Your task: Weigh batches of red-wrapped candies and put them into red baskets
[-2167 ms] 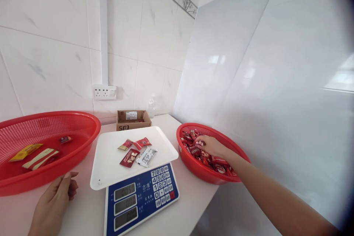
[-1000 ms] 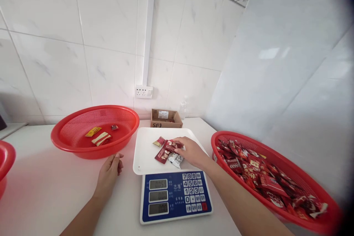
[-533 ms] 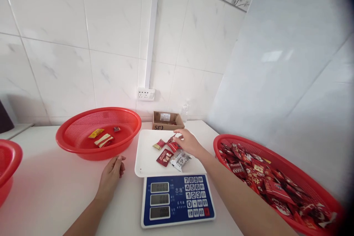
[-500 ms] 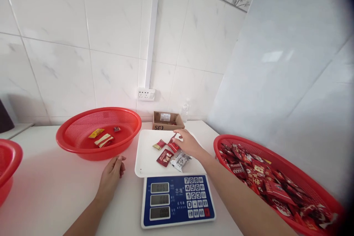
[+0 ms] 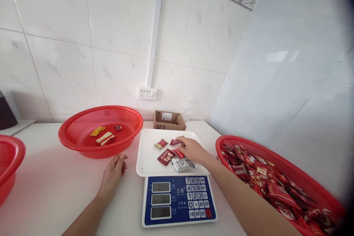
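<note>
My right hand (image 5: 193, 150) reaches over the white pan of a digital scale (image 5: 145, 151), thumb and fingertips closed around a small dark red snack packet (image 5: 174, 142). Just below the fingers lies a brighter red packet (image 5: 178, 153), partly covered by the hand. Beside it on the pan are a dark red square packet (image 5: 166, 157), a pink and gold packet (image 5: 160, 143) and a silver-white packet (image 5: 183, 164). My left hand (image 5: 114, 169) rests on the table left of the scale, its fingers curled in and nothing visible in them.
A red plastic basket (image 5: 69, 136) at the back left holds a few packets. Another red basket (image 5: 221, 143) on the right is heaped with red packets. Part of a third basket (image 5: 16, 151) shows at the left edge. A cardboard box (image 5: 170, 127) and a clear bottle (image 5: 187, 111) stand behind the scale.
The dark red packet at my right fingertips now shows apart from the bright red one on the pan. The scale's top reading has changed. My left hand stays put.
</note>
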A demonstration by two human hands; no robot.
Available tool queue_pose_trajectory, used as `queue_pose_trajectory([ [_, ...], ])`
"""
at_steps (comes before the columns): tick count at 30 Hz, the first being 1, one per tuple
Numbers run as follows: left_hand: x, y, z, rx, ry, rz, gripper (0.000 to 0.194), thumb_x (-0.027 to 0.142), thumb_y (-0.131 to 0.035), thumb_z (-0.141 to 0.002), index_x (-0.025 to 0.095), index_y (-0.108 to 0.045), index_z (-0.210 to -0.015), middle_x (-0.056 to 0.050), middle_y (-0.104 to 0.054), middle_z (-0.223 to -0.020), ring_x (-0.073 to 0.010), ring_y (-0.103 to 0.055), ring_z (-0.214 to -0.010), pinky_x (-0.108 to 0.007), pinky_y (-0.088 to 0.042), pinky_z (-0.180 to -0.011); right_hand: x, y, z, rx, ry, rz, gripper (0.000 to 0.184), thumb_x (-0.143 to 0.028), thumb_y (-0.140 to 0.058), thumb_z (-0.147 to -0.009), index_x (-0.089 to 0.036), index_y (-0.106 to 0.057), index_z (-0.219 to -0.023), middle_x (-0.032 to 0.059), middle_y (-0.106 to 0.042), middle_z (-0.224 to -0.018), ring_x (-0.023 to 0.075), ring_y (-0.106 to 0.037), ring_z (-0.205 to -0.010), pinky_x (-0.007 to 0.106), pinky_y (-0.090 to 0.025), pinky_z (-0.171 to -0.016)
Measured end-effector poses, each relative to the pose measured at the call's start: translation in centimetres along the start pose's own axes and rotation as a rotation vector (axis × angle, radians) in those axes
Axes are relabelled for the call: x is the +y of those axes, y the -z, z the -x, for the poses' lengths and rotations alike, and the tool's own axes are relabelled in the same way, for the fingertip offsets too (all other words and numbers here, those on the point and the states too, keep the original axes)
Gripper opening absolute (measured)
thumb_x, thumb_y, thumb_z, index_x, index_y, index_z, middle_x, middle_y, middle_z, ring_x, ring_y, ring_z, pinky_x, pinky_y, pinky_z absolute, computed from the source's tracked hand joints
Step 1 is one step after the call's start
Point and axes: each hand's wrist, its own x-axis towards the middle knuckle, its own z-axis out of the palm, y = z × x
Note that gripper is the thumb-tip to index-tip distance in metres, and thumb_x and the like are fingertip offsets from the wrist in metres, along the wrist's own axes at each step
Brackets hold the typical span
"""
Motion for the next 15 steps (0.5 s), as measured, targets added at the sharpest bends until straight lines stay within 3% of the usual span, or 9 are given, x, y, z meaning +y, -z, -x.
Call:
queue_pose_trajectory([
  [5, -0.27, 0.04, -0.05, -0.008, 0.006, -0.004, 0.057, 0.071, -0.049, -0.064, 0.018, -0.057, -0.082, 0.001, -0.05, -0.06, -0.0132, -0.045, -0.055, -0.025, -0.038, -0.049, -0.03, 0.53, 0.37, 0.012, -0.033, 0.099, 0.036, -0.03, -0.049, -0.082, -0.026, -0.056, -0.116, 0.0043, -0.063, -0.112, 0.0202, -0.056, -0.103, 0.03, -0.041, -0.083],
  [11, -0.05, 0.0, -0.01, -0.008, 0.009, -0.006, 0.058, 0.071, -0.05, -0.063, 0.017, -0.057, -0.082, 0.001, -0.051, -0.059, -0.0132, -0.046, -0.054, -0.025, -0.038, -0.048, 0.62, 0.63, 0.21, 0.079, -0.096, 0.2, 0.041, -0.027, -0.046, -0.084, -0.018, -0.052, -0.123, 0.0136, -0.054, -0.123, 0.0273, -0.05, -0.111, 0.04, -0.038, -0.089],
  [15, 0.3, 0.0, 0.16, 0.0, 0.019, -0.019, 0.06, 0.073, -0.05, -0.061, 0.017, -0.058, -0.082, 0.001, -0.051, -0.059, -0.0139, -0.047, -0.055, -0.026, -0.039, -0.049, 0.82, 0.43, 0.31, 0.074, -0.071, 0.152, 0.04, -0.03, -0.044, -0.085, -0.018, -0.053, -0.123, 0.0108, -0.052, -0.127, 0.0236, -0.05, -0.113, 0.035, -0.038, -0.091],
])
